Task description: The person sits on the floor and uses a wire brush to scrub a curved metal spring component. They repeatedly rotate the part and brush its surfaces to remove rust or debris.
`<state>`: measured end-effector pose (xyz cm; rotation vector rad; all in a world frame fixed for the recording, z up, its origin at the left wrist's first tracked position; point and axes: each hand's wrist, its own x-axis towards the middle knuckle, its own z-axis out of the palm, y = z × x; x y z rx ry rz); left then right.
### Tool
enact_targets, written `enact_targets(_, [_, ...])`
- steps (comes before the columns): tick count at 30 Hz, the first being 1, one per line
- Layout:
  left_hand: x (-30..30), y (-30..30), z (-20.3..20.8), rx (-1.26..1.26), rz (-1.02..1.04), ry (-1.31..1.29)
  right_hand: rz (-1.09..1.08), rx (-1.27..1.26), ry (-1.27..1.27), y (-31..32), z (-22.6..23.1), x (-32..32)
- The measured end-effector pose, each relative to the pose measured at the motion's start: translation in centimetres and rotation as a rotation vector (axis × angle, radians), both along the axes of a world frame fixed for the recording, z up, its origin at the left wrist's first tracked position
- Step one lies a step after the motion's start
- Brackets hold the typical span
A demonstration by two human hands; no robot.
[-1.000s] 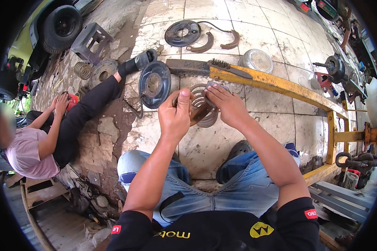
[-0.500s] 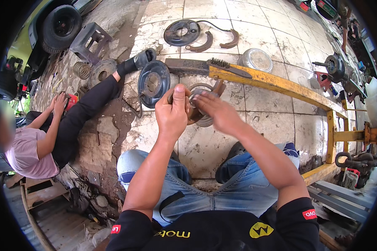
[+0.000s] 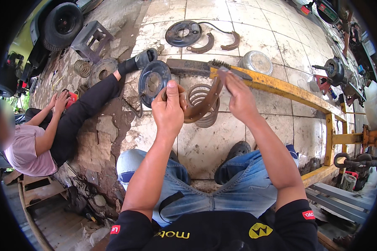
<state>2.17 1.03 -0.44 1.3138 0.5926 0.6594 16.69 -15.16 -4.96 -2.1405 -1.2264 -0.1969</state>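
My left hand point(image 3: 168, 109) is closed round one end of a curved brown brake shoe point(image 3: 203, 106), thumb upward. The shoe arcs up to the right, in front of a rusty coil spring point(image 3: 206, 121) on the floor. At the shoe's upper end is my right hand point(image 3: 241, 99), its fingers held together. A small brownish piece shows at those fingertips; I cannot make out whether it is separate from the shoe. Left of the spring, a black backing plate point(image 3: 154, 83) leans near the end of a yellow beam.
A wire brush point(image 3: 230, 70) lies on the yellow beam point(image 3: 280, 85). Beyond are another backing plate point(image 3: 183, 34), two brake shoes point(image 3: 203, 44) and a round metal part point(image 3: 256, 62). A seated person point(image 3: 33, 142) stretches a leg in from the left, near a grey stool point(image 3: 91, 41).
My right hand has moved right from the middle of the brake shoe to its upper end, uncovering the shoe and the coil spring. My left hand keeps its hold, slightly farther left.
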Motion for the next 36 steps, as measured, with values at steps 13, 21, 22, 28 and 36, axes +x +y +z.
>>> enact_targets(13, [-0.3,0.6,1.3,-0.048,0.086,-0.107,-0.051,-0.227,-0.167,-0.2,-1.7,-2.4])
enact_targets(21, [-0.3,-0.4,1.5,-0.011,0.035,-0.138,-0.035,-0.307,-0.277,-0.6,-2.1,-3.2])
enact_targets(22, [-0.3,-0.5,1.4,0.011,0.036,-0.130,-0.009,-0.329,-0.297,-0.6,-2.4,-4.0])
enact_targets(28, [-0.3,0.0,0.9,0.073,0.028,-0.118,0.289,-0.253,-0.207,-0.4,-1.4,-4.6])
enact_targets(36, [0.0,0.3,0.8,-0.056,0.082,-0.141,0.181,-0.163,-0.224,0.0,-0.5,-3.6])
